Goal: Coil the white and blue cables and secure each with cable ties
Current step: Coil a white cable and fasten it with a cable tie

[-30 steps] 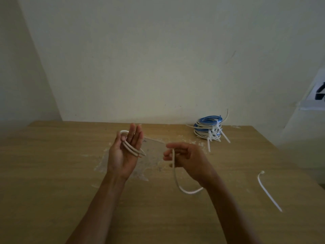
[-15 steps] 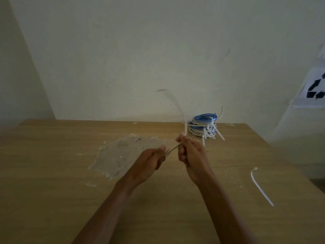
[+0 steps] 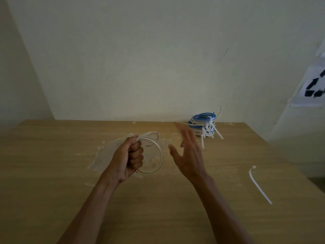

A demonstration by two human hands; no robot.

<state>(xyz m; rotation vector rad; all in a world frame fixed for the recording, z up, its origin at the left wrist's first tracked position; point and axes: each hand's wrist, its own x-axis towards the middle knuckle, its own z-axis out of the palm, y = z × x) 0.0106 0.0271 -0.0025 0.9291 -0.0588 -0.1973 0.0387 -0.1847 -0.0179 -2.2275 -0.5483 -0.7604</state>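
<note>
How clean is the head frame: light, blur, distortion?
Head view: dim, flat light, with no glare or hard shadows. Head view: the right hand is motion-smeared at the fingertips, while the left hand and the white cable coil it grips are sharp. Head view: wide-angle bend tilts the edges of the wall; the loose cable tie and the tied stack of coils read clearly.

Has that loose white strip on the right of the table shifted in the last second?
No. The loose cable tie keeps its place on the table, right of and nearer than the stack of tied coils.
</note>
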